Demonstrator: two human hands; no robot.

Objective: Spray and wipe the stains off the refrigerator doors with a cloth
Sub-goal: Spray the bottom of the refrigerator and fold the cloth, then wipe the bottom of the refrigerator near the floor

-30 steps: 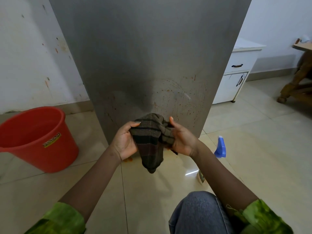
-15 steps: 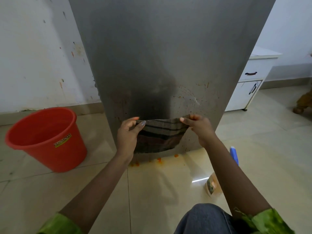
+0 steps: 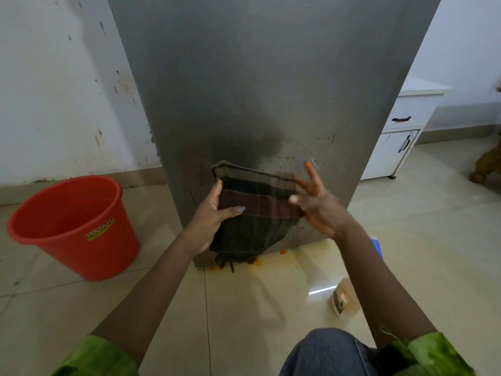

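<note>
The refrigerator door (image 3: 271,77) is steel grey, darker in a smudged patch low down and speckled there with orange-red spots. The cloth (image 3: 257,213) is a dark check of black, maroon, brown and olive bands, and the bucket (image 3: 73,226) is bright orange-red with a yellow label (image 3: 99,232). The floor (image 3: 244,308) is glossy cream tile smeared orange at the door's foot, the wall (image 3: 54,90) white flecked with brown, the cabinet (image 3: 393,156) white with dark handles, the sleeves (image 3: 439,354) leaf green.

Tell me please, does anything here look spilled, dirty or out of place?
Yes. Orange-red specks dot the lower refrigerator door, right of the cloth. Orange bits and a wet yellowish smear lie on the floor at the door's foot. The wall on the left carries similar spots. Nothing looks broken.
</note>
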